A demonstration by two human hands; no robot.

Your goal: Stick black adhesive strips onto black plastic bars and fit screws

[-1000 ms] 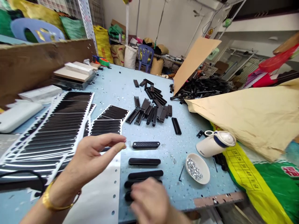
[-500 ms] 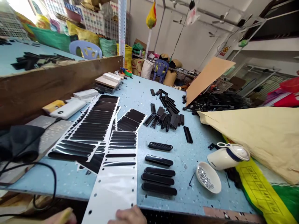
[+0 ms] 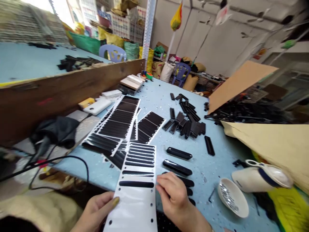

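A white backing sheet point(image 3: 136, 206) with black oblong strips runs down to the table's front edge. My left hand point(image 3: 100, 207) pinches its left edge, the thumb on top. At the sheet's right edge, beside the lowest black strip point(image 3: 136, 184), my right hand point(image 3: 172, 193) has its fingers drawn together; whether they hold anything is hidden. Partly behind that hand lies a column of glossy black bars, with one bar point(image 3: 177, 167) in full view. Above them is a black bar with a textured face point(image 3: 179, 153). More sheets of black strips point(image 3: 119, 117) overlap at the left.
Black parts point(image 3: 185, 119) are heaped mid-table. At the right are a white bowl of small metal pieces point(image 3: 233, 197), a thin black tool point(image 3: 211, 195), a white lidded cup point(image 3: 259, 177) and brown paper point(image 3: 270, 138). A wooden board point(image 3: 72, 85) borders the left; a black cable loops at lower left.
Both hands have come further into view, the left onto the sheet's left edge and the right up beside its strips. The view has turned left, and the table things appear further right.
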